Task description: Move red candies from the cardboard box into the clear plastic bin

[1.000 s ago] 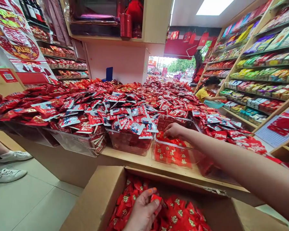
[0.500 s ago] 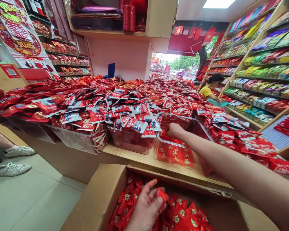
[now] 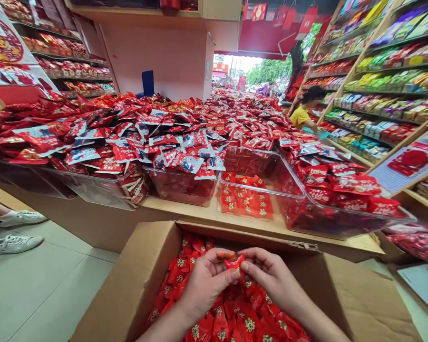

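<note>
Between my two hands is a small red candy packet [image 3: 235, 262], pinched at both ends by fingertips and thumbs. My left hand [image 3: 210, 280] grips its left end, and an orange mark shows on one finger. The right end is in my right hand [image 3: 271, 275]. Both hands are above an open cardboard box [image 3: 153, 266] full of red packets [image 3: 214, 327] with gold characters. Beyond the box, a clear plastic bin [image 3: 260, 190] holds similar red packets [image 3: 244, 202] laid flat in rows.
Other clear bins [image 3: 180, 187] heaped with red and white packets [image 3: 185, 147] line the wooden counter. A person in a yellow top [image 3: 301, 116] is by the right-hand shelves [image 3: 385, 95]. White shoes [image 3: 14, 243] of someone else show at the left.
My right hand has come back from the clear bin to the packet in my left hand, and both now pinch it. The view has tilted down and shifted right.
</note>
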`<state>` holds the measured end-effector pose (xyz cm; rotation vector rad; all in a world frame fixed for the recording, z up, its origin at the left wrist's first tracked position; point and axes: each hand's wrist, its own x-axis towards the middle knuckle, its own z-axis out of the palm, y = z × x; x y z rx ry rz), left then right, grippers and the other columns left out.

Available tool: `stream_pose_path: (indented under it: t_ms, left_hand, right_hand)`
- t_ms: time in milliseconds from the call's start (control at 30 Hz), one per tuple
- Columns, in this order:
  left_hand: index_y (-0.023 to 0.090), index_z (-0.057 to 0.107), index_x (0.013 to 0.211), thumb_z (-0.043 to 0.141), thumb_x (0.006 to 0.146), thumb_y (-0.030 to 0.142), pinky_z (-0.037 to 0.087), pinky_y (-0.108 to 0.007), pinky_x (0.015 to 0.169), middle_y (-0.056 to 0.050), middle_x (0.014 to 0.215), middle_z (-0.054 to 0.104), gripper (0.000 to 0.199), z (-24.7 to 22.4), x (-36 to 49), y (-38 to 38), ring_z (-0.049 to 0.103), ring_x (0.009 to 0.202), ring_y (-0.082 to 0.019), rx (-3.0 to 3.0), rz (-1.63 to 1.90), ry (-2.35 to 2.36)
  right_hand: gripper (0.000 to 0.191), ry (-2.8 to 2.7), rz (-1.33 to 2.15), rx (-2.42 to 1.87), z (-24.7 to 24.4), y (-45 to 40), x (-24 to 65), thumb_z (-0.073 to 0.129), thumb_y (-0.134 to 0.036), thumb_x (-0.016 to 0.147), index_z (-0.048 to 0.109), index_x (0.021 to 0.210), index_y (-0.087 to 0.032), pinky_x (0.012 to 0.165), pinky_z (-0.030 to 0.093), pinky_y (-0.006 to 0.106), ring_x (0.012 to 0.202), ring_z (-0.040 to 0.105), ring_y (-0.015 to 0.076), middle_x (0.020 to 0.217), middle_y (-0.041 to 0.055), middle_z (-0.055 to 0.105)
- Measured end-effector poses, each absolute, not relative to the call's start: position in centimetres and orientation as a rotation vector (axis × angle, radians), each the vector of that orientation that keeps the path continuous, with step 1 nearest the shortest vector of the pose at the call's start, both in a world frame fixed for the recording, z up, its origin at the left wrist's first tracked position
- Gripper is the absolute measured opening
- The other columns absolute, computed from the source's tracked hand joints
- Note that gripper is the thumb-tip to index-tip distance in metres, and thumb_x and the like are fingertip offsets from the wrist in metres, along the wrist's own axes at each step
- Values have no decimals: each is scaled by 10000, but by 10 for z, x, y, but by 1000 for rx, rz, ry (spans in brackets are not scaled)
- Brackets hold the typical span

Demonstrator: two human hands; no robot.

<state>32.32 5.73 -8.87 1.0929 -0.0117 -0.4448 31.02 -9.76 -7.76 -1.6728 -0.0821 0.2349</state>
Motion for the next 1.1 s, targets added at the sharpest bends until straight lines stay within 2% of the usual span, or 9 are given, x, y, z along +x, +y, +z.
stream_pose_path:
  t_ms: [100, 200, 267, 400, 500, 567, 667, 867, 1100]
  left_hand:
    - [138, 551, 741, 728, 555, 164, 464, -216, 564, 25, 607, 623, 258, -93, 325, 55, 562, 551, -88, 1143, -402, 76]
    - [142, 537, 646, 719, 573, 209, 466, -226, 560, 34, 581, 605, 206, -93, 327, 54, 549, 538, -85, 1141, -369, 136]
    - [156, 543, 671, 694, 610, 244, 470, -242, 596, 20, 663, 623, 185, -90, 328, 55, 569, 612, -102, 1096, -390, 141]
    - [220, 531, 945, 578, 718, 359, 420, -211, 539, 5, 749, 621, 270, -86, 325, 55, 606, 652, -121, 973, -581, 132]
    - [176, 565, 919, 660, 654, 277, 380, -175, 482, 11, 701, 615, 299, -88, 325, 53, 570, 562, -79, 997, -555, 159]
    - [157, 578, 901, 696, 611, 201, 415, -181, 533, 1, 739, 630, 316, -89, 325, 52, 562, 597, -75, 1024, -472, 179]
    - [167, 542, 966, 706, 592, 158, 461, -236, 640, -15, 802, 643, 408, -87, 325, 51, 585, 706, -114, 1025, -412, 161]
    - [131, 556, 863, 689, 618, 150, 446, -190, 572, -12, 683, 644, 279, -89, 326, 56, 580, 577, -79, 1008, -516, 164]
    - [151, 596, 791, 698, 604, 230, 429, -190, 533, 13, 646, 622, 227, -85, 324, 57, 557, 570, -89, 1153, -463, 86]
  right_hand:
    - [180, -5, 145, -1551, -89, -97, 309, 589, -328, 714, 556, 718, -151, 531, 411, 209, 557, 496, 98, 603, -15, 541]
    - [169, 25, 47, -1533, -89, -99, 307, 588, -320, 718, 556, 715, -155, 513, 415, 209, 542, 505, 97, 625, -7, 546]
    - [125, -45, -59, -1634, -87, -102, 304, 561, -293, 740, 583, 743, -170, 564, 447, 243, 606, 537, 128, 689, 22, 569]
    - [170, -341, -273, -1907, -87, -107, 299, 495, -178, 771, 642, 834, -236, 739, 457, 309, 840, 552, 187, 882, 70, 600]
    - [218, -429, -256, -1954, -90, -103, 295, 480, -154, 775, 638, 887, -252, 791, 444, 317, 918, 535, 190, 970, 78, 578]
    - [190, -292, -244, -1848, -93, -96, 294, 504, -195, 767, 612, 919, -236, 805, 441, 327, 949, 523, 198, 1011, 86, 556]
    - [272, 29, -126, -1524, -100, -85, 296, 574, -309, 723, 545, 972, -206, 710, 481, 312, 861, 558, 196, 936, 80, 581]
    - [248, 99, 116, -1369, -100, -86, 301, 632, -383, 663, 554, 696, -149, 515, 429, 234, 534, 506, 110, 621, 14, 589]
    - [239, 127, 50, -1303, -96, -85, 298, 678, -363, 613, 574, 686, -161, 497, 401, 215, 530, 489, 101, 620, -5, 573]
